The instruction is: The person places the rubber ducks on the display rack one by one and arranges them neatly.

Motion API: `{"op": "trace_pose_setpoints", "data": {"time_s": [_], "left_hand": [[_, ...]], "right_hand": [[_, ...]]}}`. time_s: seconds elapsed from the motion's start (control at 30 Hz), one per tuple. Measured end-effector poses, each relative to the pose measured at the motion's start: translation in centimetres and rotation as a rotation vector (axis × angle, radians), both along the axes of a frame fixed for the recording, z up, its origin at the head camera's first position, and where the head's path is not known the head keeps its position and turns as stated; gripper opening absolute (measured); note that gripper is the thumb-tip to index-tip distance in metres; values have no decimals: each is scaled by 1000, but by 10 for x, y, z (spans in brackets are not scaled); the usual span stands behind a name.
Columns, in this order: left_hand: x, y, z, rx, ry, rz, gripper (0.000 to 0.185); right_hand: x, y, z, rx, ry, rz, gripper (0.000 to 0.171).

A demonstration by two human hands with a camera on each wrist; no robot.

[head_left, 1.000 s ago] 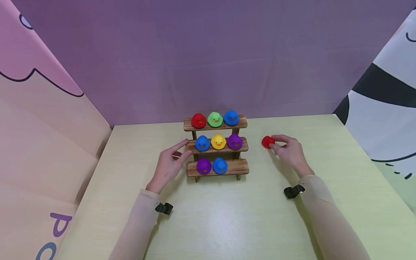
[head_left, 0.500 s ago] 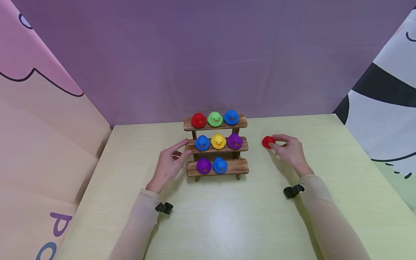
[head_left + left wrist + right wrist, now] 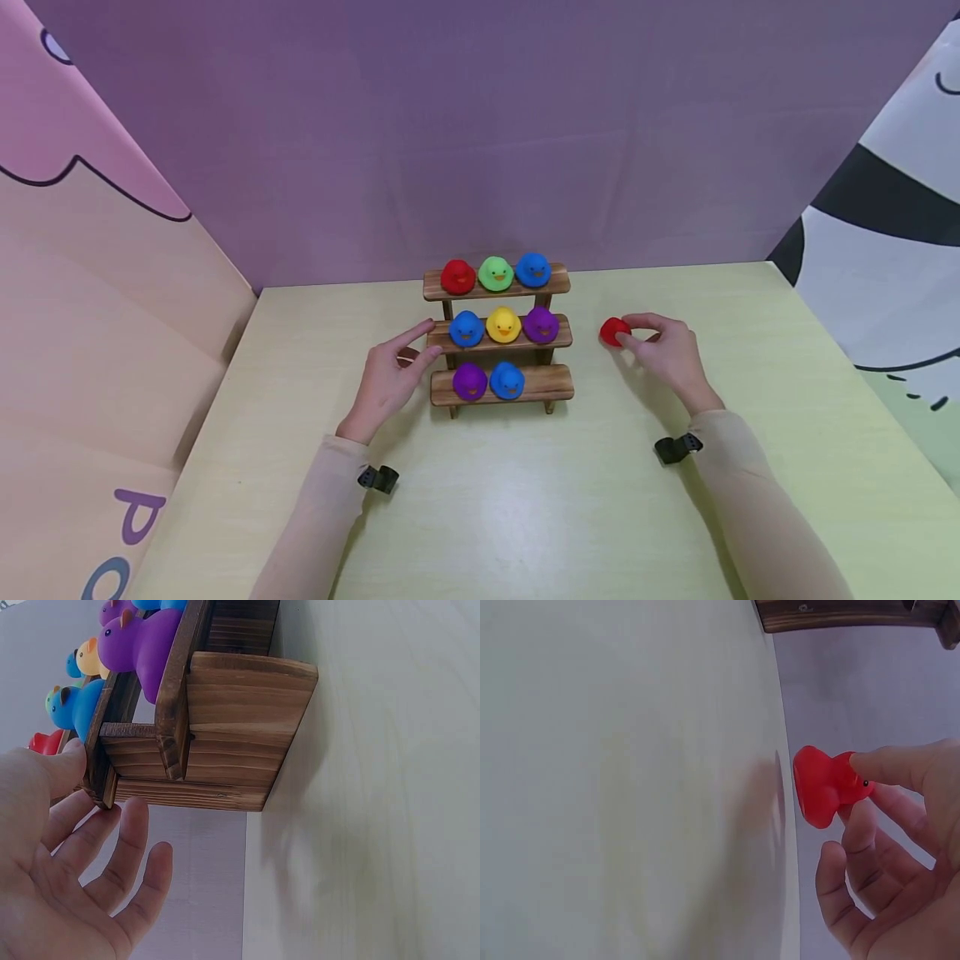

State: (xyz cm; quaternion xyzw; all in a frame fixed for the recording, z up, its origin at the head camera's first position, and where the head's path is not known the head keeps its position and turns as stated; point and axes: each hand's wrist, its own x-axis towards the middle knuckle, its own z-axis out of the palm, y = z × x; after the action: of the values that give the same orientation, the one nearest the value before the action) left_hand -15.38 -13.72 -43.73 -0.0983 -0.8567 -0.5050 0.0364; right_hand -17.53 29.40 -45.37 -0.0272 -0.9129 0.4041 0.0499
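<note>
A three-tier wooden stand [image 3: 551, 382] stands on the table, bearing small rubber ducks. My left hand [image 3: 388, 385] holds the left end of its middle shelf, thumb at the front and index finger toward the back; the left wrist view shows the thumb [image 3: 66, 766] against the shelf's end. Right of the stand, my right hand [image 3: 670, 357] pinches a red rubber duck [image 3: 613, 332] by its head. In the right wrist view, that duck [image 3: 819, 786] is held above the tabletop, its flat base facing the surface.
On the top shelf sit a red duck [image 3: 458, 277], a green duck [image 3: 496, 274] and a blue duck [image 3: 533, 271]. The middle shelf bears blue, yellow [image 3: 503, 325] and purple ones. Below are a purple duck [image 3: 470, 382] and a blue one. A purple backdrop [image 3: 480, 133] rises behind.
My right hand has shifted the red rubber duck slightly left and a little nearer to me. The left hand and the stand have stayed in place.
</note>
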Motion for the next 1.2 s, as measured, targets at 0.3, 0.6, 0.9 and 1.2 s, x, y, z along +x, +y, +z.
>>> {"op": "trace_pose_setpoints", "data": {"time_s": [0.3, 0.6, 0.9, 1.2], "left_hand": [[0, 1, 0, -1, -2, -1, 45], [0, 0, 0, -6, 6, 1, 46], [-1, 0, 0, 0, 6, -2, 46], [0, 1, 0, 3, -7, 2, 46]], "right_hand": [[13, -9, 2, -4, 24, 12, 39], [27, -22, 7, 4, 70, 27, 35], [42, -37, 14, 17, 93, 55, 32], [55, -48, 20, 1, 126, 92, 29]]}}
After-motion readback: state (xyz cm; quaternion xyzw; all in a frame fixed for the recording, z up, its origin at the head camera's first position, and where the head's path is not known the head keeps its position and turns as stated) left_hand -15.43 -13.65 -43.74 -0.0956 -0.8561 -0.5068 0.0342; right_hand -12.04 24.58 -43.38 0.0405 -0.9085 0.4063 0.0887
